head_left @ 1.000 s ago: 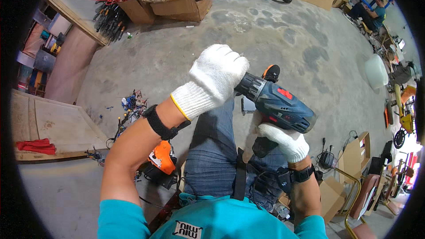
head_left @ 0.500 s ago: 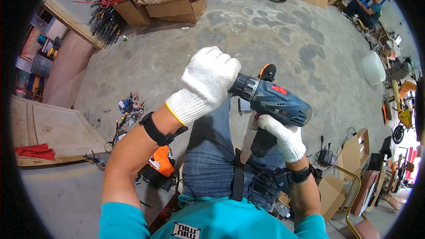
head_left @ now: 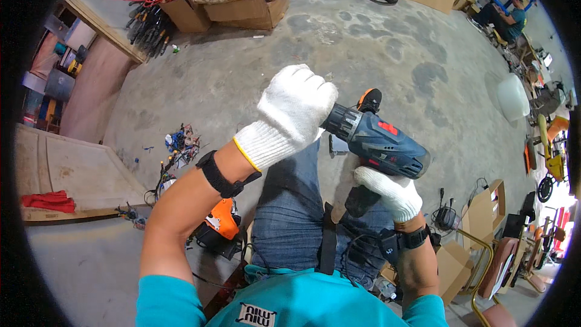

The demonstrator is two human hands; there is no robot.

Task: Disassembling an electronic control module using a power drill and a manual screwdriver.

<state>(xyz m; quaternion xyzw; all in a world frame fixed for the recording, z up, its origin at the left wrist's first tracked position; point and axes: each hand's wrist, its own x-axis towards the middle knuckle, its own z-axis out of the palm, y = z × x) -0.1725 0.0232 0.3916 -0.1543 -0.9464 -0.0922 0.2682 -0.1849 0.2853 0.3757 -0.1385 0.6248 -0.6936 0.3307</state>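
The left hand [head_left: 296,104], in a white knit glove, sits just above the centre of the view toward 12 o'clock. It is closed in a fist with its fingers curled tight, wrapped at the nose of a drill [head_left: 387,144]. Whether the fist grips only the nose or also a piece sticking out of it is hidden inside the glove.

The right hand [head_left: 392,194], gloved in white too, is near the centre toward 4 o'clock. It is closed around the drill's dark handle, with the thumb lying across the near side; the other fingers are mostly out of sight behind the handle.

The drill itself, dark blue with red marks and a black nose, is held at 3 o'clock from the centre, between the two hands. Its nose points toward 10 o'clock, and its handle runs down toward 7 o'clock, over the lap of blue jeans [head_left: 287,206].

A black strap [head_left: 221,177] circles the left forearm, and a black wristband [head_left: 415,238] the right wrist. A black and orange shoe [head_left: 369,99] shows just beyond the drill, at 2 o'clock. A heap of wires [head_left: 181,140] lies on the floor at 9 o'clock, and a cardboard box [head_left: 242,13] stands between 11 and 12.
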